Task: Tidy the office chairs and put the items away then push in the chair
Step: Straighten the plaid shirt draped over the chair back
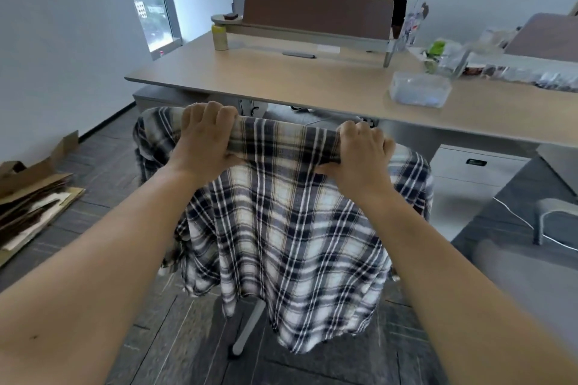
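Both hands, left hand (205,137) and right hand (359,155), grip chair-back top through draped plaid shirt (281,228); office chair (247,328) stands just before desk (281,84).

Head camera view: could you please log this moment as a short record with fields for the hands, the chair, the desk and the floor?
left hand: shut on the top edge of the chair back, over the plaid shirt
right hand: shut on the same edge, apart from the left
office chair: back draped in the shirt, facing the desk, not yet pushed in
desk: clear plastic container near its front edge, yellow-lidded jar at the far left
floor: flattened cardboard at left
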`<state>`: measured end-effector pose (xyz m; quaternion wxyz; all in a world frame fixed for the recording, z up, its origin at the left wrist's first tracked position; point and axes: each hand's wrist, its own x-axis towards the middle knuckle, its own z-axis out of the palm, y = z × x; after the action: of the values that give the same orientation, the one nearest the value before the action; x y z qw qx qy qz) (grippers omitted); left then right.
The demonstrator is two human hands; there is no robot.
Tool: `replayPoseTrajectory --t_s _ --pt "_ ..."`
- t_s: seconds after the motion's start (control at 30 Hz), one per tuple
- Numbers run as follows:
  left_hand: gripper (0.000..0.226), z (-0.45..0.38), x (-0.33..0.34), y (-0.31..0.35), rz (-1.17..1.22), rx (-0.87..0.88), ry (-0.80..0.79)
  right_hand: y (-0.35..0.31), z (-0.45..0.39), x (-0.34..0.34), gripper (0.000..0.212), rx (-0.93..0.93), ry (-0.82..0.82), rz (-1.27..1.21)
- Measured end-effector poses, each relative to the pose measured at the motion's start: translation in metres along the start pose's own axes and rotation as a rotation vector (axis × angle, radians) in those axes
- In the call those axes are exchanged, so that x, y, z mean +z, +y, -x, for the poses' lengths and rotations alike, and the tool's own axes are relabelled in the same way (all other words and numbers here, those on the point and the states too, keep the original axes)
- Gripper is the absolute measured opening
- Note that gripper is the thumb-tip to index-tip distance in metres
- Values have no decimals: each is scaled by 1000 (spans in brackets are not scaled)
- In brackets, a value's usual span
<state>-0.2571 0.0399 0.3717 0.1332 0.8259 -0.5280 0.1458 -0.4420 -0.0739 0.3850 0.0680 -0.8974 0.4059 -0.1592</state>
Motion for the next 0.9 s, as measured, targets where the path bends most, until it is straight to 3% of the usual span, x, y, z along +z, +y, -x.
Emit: replayPoseTrajectory --t_s 0.3,0.9 --pt "67 -46 12 -7 26 10 -87 11 -43 7 60 40 -5 1" --pt "71 -225 82 -27 67 138 -70 28 -205 45 61 292 13 106"
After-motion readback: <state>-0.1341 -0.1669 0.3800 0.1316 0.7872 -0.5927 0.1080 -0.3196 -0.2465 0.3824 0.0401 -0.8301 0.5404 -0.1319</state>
